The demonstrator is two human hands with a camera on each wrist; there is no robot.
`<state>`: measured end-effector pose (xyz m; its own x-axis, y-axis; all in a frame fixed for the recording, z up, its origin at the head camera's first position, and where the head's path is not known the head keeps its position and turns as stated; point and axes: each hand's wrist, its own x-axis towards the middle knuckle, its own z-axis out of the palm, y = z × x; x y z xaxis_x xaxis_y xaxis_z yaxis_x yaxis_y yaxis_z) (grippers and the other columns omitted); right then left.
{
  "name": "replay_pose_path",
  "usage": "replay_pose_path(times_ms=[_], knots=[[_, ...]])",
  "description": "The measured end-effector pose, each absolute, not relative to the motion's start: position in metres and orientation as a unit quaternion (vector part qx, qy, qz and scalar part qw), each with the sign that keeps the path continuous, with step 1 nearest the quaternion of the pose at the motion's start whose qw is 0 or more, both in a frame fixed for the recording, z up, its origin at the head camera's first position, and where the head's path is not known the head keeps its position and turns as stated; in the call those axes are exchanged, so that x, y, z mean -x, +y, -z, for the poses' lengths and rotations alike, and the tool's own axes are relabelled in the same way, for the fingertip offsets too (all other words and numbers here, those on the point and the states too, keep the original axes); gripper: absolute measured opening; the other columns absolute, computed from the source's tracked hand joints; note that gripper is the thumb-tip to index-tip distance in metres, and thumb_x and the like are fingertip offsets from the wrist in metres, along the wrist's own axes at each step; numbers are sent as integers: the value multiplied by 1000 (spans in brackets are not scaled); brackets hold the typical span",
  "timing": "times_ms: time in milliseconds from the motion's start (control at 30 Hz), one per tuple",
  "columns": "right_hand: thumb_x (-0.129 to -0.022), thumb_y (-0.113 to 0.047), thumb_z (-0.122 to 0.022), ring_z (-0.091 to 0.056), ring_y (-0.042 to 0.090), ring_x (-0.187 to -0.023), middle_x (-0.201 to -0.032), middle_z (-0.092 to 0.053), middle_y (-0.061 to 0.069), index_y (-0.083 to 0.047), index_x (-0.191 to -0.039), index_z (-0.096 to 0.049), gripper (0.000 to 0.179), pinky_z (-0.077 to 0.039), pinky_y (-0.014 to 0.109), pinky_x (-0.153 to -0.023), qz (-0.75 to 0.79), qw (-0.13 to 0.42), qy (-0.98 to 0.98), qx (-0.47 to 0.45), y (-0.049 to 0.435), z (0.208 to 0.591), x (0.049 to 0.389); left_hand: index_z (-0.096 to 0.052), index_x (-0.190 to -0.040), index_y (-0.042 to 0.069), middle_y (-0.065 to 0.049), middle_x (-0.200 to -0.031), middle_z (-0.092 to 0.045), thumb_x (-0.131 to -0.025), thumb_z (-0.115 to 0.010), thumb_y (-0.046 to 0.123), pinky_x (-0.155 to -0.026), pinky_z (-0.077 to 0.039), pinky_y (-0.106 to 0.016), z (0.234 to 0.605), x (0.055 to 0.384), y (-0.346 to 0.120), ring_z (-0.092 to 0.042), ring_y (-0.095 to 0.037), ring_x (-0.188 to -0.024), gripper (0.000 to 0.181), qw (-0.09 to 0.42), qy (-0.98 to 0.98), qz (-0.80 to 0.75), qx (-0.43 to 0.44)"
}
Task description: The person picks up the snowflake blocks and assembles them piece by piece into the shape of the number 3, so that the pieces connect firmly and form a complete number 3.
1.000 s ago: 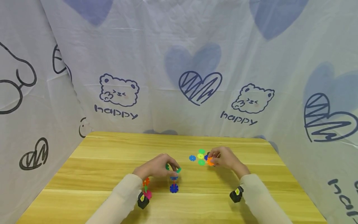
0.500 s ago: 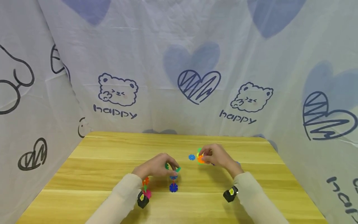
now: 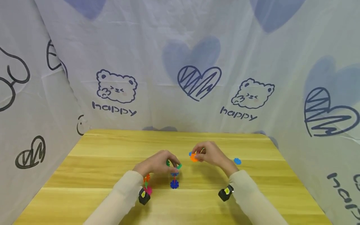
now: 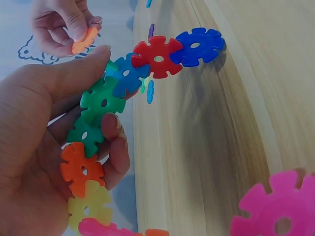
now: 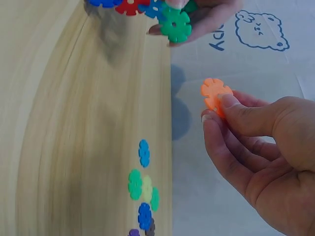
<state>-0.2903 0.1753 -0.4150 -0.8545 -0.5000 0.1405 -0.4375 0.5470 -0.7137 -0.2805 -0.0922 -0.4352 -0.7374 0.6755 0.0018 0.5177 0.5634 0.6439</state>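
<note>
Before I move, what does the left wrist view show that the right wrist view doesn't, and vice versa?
Only left wrist: the yellow disc in the chain, and a pink disc at lower right.

Only right wrist: a loose dark blue disc with a dark brown disc beside it.

Both: the left hand holding the chain, and the right hand pinching an orange disc.

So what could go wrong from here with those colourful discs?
The left hand grips a chain of colourful notched plastic discs; its dark blue end disc juts beyond the grip, so the chain might slip apart. The right hand pinches a notched orange plastic disc by one side, so it could drop.
</note>
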Motion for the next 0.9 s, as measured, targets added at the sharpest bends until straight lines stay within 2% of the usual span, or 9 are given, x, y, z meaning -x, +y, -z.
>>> replay_pose_path(times_ms=[100,233,333,567,667,800,900], knots=[[-92,2,-73,-69,20,-63,-83,-71,12,-1,-101,-76,10,-63,36,-64,397,38,875,273,171,413,289,-78,-115,11,3,-104,-79,-94,-78,21,-89,-59,-37,434,281,-92,-69,-13,-97,23,120,876,-316,-343],[-92,4,-72,-72,28,-68,-86,-72,13,-1,-101,-76,11,-64,42,-67,407,42,871,272,165,413,287,-78,-115,11,2,-104,-79,-94,-78,21,-90,-59,-38,432,281,-92,-69,-14,-98,23,121,876,-317,-343],[-93,4,-71,-72,25,-68,-86,-71,14,-1,-101,-76,11,-64,42,-68,410,44,870,272,161,414,285,-78,-114,11,1,-105,-79,-94,-78,21,-90,-59,-39,432,281,-91,-69,-14,-98,23,123,875,-319,-343],[-92,5,-72,-72,20,-70,-87,-72,14,-1,-100,-76,11,-63,30,-64,409,37,867,281,154,417,282,-79,-114,12,2,-105,-79,-94,-78,21,-91,-59,-39,432,281,-91,-69,-14,-99,22,126,875,-319,-342],[-92,4,-72,-73,21,-71,-87,-72,13,-2,-101,-76,11,-64,35,-66,402,36,870,282,151,418,281,-79,-113,12,2,-105,-79,-93,-78,21,-92,-59,-40,432,281,-91,-70,-14,-98,22,125,874,-320,-343],[-93,3,-72,-75,30,-75,-87,-72,13,-3,-102,-76,12,-65,46,-70,400,42,872,280,148,418,279,-79,-113,13,3,-105,-79,-93,-79,22,-93,-59,-40,433,281,-91,-70,-13,-98,22,122,875,-318,-344],[-93,3,-72,-75,35,-77,-87,-71,13,-2,-103,-76,12,-65,46,-70,399,45,871,282,147,418,278,-79,-113,13,2,-105,-79,-93,-79,22,-93,-59,-40,434,282,-90,-70,-14,-99,22,122,875,-317,-346]])
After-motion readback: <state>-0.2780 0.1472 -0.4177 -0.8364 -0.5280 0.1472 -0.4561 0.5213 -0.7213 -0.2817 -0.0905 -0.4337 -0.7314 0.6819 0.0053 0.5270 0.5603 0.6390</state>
